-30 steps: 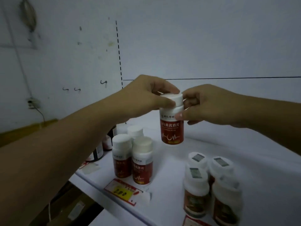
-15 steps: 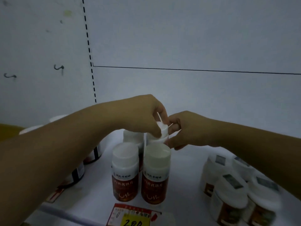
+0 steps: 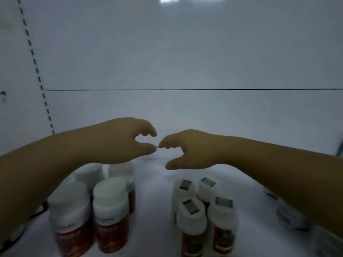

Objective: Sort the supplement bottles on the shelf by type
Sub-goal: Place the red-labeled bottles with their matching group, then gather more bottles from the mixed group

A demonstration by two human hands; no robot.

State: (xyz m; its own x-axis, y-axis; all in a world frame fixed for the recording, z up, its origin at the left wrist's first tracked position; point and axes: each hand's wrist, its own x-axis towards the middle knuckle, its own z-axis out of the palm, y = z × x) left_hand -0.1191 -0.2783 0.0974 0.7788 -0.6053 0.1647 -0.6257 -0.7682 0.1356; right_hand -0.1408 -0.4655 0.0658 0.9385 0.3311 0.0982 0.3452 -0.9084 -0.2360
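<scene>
- Two sorted groups stand on the white shelf [image 3: 156, 197]: toward its front left, four upright round bottles with plain white caps and red-brown labels [image 3: 111, 212], packed two by two; toward its front middle, four upright smaller bottles with white caps bearing grey square stickers [image 3: 204, 206], also packed touching; a clear lane of shelf lies between the groups
- At the shelf's right edge a blurred pale bottle with a grey-blue label [image 3: 289, 217] shows partly under the right forearm, well apart from both groups; its type is too blurred to read; my guess is that it is yet to be sorted
- All the bottles in the two groups stand with the long axis vertical, caps up, so any pick would come from above onto the cap or round the shoulder
- The left hand [image 3: 118, 141] hovers above the rear pair of the red-label group, fingers [image 3: 148, 131] curled and part open against the thumb, holding nothing
- The right hand [image 3: 187, 149] hovers above bare shelf behind the sticker-cap group, fingers [image 3: 163, 144] loosely curved and open, also empty; the two hands' tips nearly meet
- The groups lie below and nearer the front edge than both hands; the pale bottle lies on the right hand's side, so that hand seems the nearer one for it
</scene>
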